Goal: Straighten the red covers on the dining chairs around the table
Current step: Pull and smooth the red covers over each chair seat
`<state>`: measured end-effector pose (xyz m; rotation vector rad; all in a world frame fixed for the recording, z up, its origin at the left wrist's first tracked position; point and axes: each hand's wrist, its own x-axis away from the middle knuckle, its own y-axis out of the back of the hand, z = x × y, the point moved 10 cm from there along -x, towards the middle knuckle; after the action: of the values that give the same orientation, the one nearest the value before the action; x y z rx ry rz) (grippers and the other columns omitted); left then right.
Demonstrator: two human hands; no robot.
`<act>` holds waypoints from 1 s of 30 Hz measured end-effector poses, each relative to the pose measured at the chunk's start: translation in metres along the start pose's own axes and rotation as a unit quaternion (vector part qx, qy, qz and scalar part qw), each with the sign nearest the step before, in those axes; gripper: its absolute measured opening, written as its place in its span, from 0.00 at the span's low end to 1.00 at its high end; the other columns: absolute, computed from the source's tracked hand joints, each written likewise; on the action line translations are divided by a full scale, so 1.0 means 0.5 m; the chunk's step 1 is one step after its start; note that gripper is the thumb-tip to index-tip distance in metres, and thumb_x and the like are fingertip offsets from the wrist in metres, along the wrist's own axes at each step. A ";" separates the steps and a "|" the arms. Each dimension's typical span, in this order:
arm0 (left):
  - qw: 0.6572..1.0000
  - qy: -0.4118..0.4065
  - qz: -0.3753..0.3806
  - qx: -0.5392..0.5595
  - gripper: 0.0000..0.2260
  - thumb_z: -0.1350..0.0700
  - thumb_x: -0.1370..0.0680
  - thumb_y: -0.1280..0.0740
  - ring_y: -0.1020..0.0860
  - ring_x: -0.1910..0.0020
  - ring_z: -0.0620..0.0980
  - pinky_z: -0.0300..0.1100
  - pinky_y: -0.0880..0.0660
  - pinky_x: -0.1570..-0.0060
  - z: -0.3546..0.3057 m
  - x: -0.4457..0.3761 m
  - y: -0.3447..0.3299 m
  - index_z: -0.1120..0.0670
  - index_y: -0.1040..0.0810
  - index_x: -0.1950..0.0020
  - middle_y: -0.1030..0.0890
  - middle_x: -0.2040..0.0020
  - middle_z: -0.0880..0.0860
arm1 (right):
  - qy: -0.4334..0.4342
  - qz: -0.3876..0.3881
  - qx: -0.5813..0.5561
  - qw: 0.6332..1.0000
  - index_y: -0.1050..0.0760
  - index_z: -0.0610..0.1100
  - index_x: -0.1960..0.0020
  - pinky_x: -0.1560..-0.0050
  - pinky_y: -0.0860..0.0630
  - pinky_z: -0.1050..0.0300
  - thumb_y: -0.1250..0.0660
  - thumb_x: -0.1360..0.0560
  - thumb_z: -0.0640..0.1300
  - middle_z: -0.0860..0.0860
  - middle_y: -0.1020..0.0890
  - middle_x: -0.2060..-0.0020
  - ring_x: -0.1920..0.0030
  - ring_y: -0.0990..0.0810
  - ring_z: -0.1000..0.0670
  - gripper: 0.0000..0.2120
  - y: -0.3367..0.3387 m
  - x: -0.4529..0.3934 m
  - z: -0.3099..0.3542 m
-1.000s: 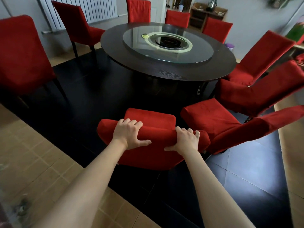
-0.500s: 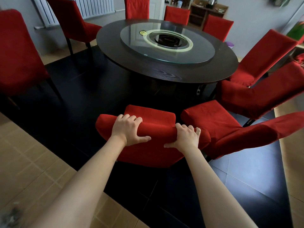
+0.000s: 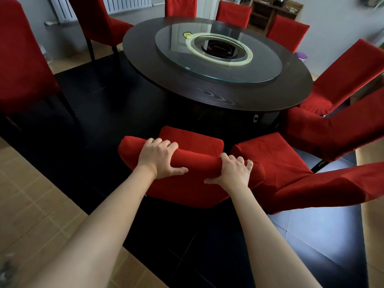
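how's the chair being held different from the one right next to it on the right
Both hands, the left hand and right hand, grip the top of the held chair's backrest; the neighbouring chair is untouched. The held chair faces the round table squarely, whereas the neighbouring chair is angled, its back pointing off right. Both wear the same red covers.

Home dining room, round table (image 3: 218, 96), red-covered chairs (image 3: 342, 75), radiator (image 3: 124, 3)

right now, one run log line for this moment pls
step: straighten cover | left hand: grips top of nearest chair back | right hand: grips same top | round table: beyond chair
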<state>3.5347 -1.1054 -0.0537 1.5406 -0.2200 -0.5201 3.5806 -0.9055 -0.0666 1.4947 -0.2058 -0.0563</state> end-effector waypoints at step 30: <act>0.970 0.236 -0.001 0.065 0.43 0.27 0.31 0.43 0.44 0.24 0.55 0.60 0.49 0.28 0.242 0.104 0.064 0.49 0.43 0.23 0.37 0.24 0.53 | 0.202 -0.018 -0.076 0.976 0.52 0.51 0.22 0.32 0.36 0.45 0.35 0.36 0.74 0.50 0.25 0.34 0.35 0.28 0.45 0.53 0.059 -0.061 0.137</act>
<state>3.5311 -1.2385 -0.0272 1.7452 0.1167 -0.1304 3.5364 -0.9657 -0.0361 1.3251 0.1512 0.1975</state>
